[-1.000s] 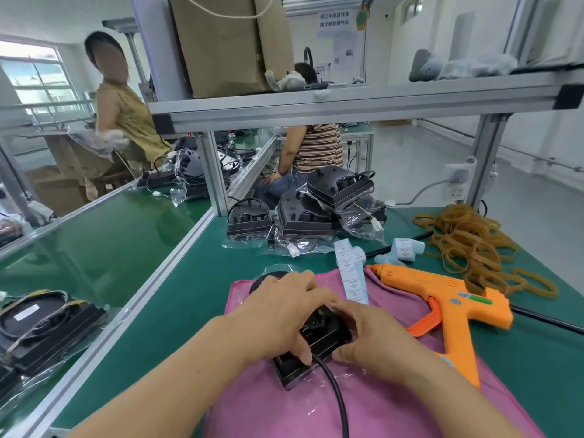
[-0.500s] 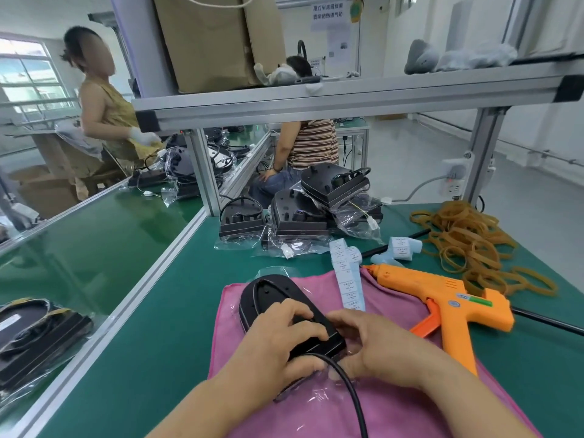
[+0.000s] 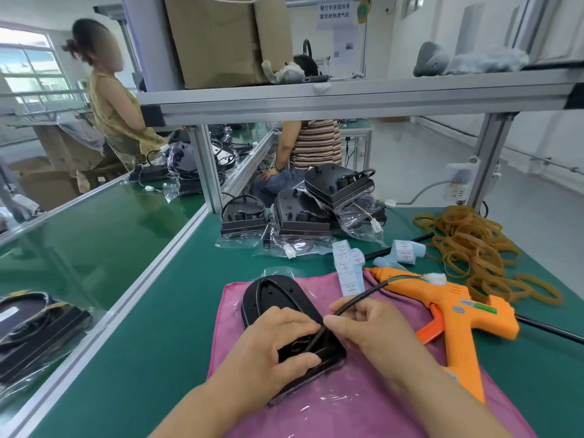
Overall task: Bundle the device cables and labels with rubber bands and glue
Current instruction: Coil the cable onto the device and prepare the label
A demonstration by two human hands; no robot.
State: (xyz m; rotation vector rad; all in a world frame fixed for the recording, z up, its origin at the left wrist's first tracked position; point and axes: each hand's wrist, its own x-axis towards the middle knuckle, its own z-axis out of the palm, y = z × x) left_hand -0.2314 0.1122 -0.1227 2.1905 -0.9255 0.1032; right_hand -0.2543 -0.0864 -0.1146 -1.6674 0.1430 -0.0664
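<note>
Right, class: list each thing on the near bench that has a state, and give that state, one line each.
black device, lying on the pink cloth, gripped by the left hand
cable, unbundled, pinched by the right hand, free end over the glue gun
glue gun, lying on its side, unheld
rubber bands, loose heap on the table
label strip, unrolled, lying flat
bagged devices, stacked

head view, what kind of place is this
Most likely a factory assembly or packing line: long green workbenches on aluminium frames, stacked identical black devices in plastic bags, and a pile of rubber bands beside an orange glue gun.
</note>
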